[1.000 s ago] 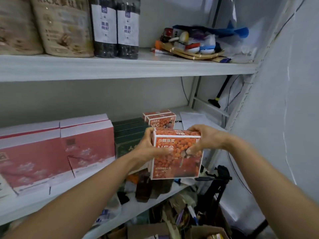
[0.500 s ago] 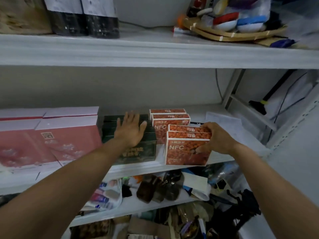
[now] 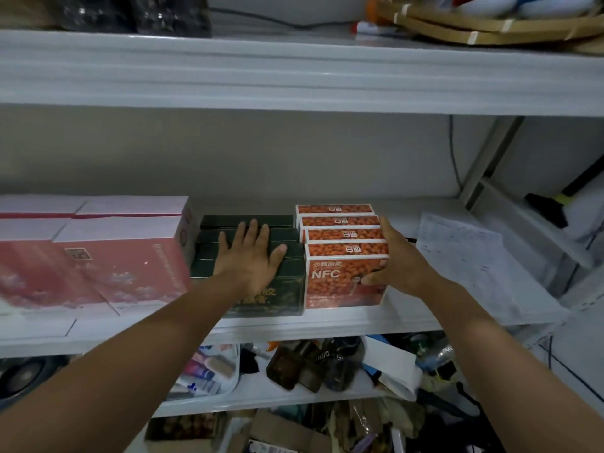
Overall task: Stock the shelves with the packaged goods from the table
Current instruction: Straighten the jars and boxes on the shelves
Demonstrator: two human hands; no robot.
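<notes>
Left hand (image 3: 251, 256) lies flat, fingers spread, on the dark green boxes (image 3: 287, 276) at my 11 o'clock. Right hand (image 3: 402, 266), at 1 o'clock, clasps the front orange box (image 3: 340, 282), thumb on its face, fingers along its right side. That box stands on the white middle shelf (image 3: 327, 325), frontmost of four, touching the green ones. I see pink boxes (image 3: 114, 256) at 9 o'clock, a printed sheet (image 3: 464, 250) at 2 and a cluttered lower shelf (image 3: 261, 397) at 6.

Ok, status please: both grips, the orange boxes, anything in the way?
Left grip flat on green boxes. Right grip holds front orange box, on shelf. Paper sheet apart, rightward.
</notes>
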